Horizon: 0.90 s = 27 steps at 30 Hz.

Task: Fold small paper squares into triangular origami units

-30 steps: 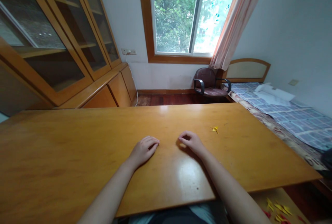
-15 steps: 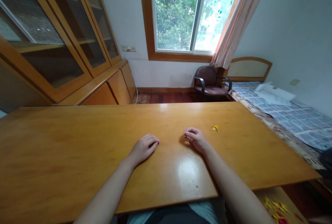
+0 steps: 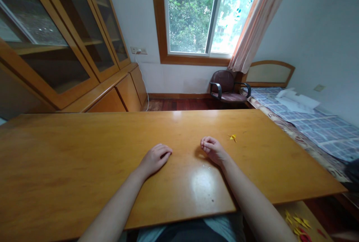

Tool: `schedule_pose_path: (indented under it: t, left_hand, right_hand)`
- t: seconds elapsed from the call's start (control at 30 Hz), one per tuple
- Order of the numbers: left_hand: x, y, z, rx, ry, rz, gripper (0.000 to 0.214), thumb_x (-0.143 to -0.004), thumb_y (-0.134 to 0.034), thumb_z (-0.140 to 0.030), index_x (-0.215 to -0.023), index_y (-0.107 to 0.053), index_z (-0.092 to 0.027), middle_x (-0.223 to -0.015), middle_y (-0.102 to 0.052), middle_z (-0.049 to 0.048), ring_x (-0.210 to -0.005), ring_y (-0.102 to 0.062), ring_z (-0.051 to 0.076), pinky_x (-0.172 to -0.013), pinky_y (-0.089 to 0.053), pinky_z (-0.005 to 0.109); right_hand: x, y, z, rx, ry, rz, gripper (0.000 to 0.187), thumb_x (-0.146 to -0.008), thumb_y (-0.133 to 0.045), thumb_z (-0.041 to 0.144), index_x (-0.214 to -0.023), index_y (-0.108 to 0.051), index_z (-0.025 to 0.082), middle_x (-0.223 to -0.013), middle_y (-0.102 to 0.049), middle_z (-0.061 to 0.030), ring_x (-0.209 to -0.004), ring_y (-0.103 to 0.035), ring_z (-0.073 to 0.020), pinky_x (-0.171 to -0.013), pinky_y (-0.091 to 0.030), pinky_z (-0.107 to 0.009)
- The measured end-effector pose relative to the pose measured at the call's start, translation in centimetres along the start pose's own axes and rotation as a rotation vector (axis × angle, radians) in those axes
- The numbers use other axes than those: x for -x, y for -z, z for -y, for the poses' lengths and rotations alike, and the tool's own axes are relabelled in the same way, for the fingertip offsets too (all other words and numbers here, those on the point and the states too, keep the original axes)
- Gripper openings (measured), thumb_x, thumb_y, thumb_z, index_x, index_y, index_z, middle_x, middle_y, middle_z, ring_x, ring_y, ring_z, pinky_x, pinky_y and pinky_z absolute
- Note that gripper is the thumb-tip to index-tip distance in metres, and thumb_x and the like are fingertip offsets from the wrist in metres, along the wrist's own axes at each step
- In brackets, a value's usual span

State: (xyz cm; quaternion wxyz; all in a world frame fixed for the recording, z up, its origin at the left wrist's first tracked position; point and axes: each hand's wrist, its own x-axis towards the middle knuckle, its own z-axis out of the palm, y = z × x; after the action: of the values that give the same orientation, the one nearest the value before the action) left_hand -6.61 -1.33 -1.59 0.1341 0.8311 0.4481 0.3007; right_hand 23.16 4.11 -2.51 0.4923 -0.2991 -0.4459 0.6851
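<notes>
A pink curtain [image 3: 258, 23] hangs beside the bright window [image 3: 189, 19].

one left hand [image 3: 155, 159] and one right hand [image 3: 213, 150] made two hands. one surface [image 3: 84, 152] bore one small yellow piece [image 3: 233, 137]. on one lower board [image 3: 297, 208] lay several yellow pieces [image 3: 298, 220] and at least two red pieces [image 3: 305, 236], too overlapped and blurred for an exact count. there was one window [image 3: 193, 60] with two panes [image 3: 230, 18], one curtain [image 3: 254, 29], one chair [image 3: 223, 80] with two armrests [image 3: 218, 89], one bed [image 3: 303, 126] with one headboard [image 3: 266, 74], one cabinet [image 3: 110, 81] showing three glass doors [image 3: 70, 14], two wall plates [image 3: 138, 50] and one white cord [image 3: 143, 80].
</notes>
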Motion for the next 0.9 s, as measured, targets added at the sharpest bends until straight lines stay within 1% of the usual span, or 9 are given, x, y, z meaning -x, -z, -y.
schedule_pose_path:
  t: [0.3, 0.43, 0.57, 0.77, 0.9]
  left_hand:
    - [0.01, -0.1, 0.1, 0.006, 0.004, 0.0, 0.02, -0.097, -0.048, -0.024, -0.097, -0.068, -0.022, -0.095, -0.072, 0.0042, -0.091, -0.064, 0.018, -0.086, -0.05, 0.033]
    - [-0.01, -0.06, 0.08, 0.004, -0.001, -0.001, 0.022, -0.097, -0.047, -0.025, -0.097, -0.069, -0.022, -0.094, -0.072, 0.0048, -0.091, -0.064, 0.018, -0.085, -0.051, 0.034]
    - [-0.01, -0.07, 0.09, 0.005, 0.004, -0.001, 0.022, -0.097, -0.047, -0.025, -0.096, -0.069, -0.022, -0.094, -0.072, 0.0047, -0.091, -0.064, 0.018, -0.085, -0.051, 0.034]
    - [0.02, -0.12, 0.15, 0.006, 0.007, -0.004, 0.02, -0.096, -0.048, -0.024, -0.096, -0.068, -0.022, -0.095, -0.072, 0.004, -0.091, -0.064, 0.017, -0.085, -0.051, 0.033]
    - [0.06, -0.14, 0.19, 0.007, 0.008, -0.005, 0.02, -0.097, -0.048, -0.025, -0.097, -0.068, -0.022, -0.095, -0.072, 0.0044, -0.091, -0.064, 0.018, -0.086, -0.05, 0.033]
  right_hand:
    - [0.03, 0.01, -0.02, -0.018, 0.007, 0.016, 0.023, -0.063, -0.086, 0.033, -0.065, -0.067, 0.02, -0.076, -0.063, -0.0015, -0.067, -0.053, -0.0136, -0.06, -0.042, -0.025]
    - [-0.04, 0.0, -0.05, 0.012, 0.011, -0.008, 0.025, -0.062, -0.086, 0.036, -0.064, -0.067, 0.02, -0.075, -0.063, -0.0023, -0.067, -0.053, -0.0141, -0.058, -0.043, -0.025]
    - [-0.12, 0.09, -0.14, 0.011, 0.008, -0.02, 0.024, -0.061, -0.086, 0.036, -0.065, -0.068, 0.02, -0.075, -0.064, -0.0026, -0.067, -0.054, -0.0143, -0.057, -0.043, -0.025]
    - [-0.18, 0.39, -0.45, -0.023, 0.0, -0.029, 0.021, -0.064, -0.086, 0.033, -0.07, -0.07, 0.021, -0.08, -0.067, -0.0023, -0.071, -0.057, -0.0145, -0.064, -0.047, -0.026]
    - [-0.1, 0.36, -0.47, -0.035, -0.027, -0.036, 0.022, -0.064, -0.085, 0.031, -0.081, -0.072, 0.023, -0.088, -0.067, -0.0028, -0.079, -0.059, -0.016, -0.071, -0.049, -0.028]
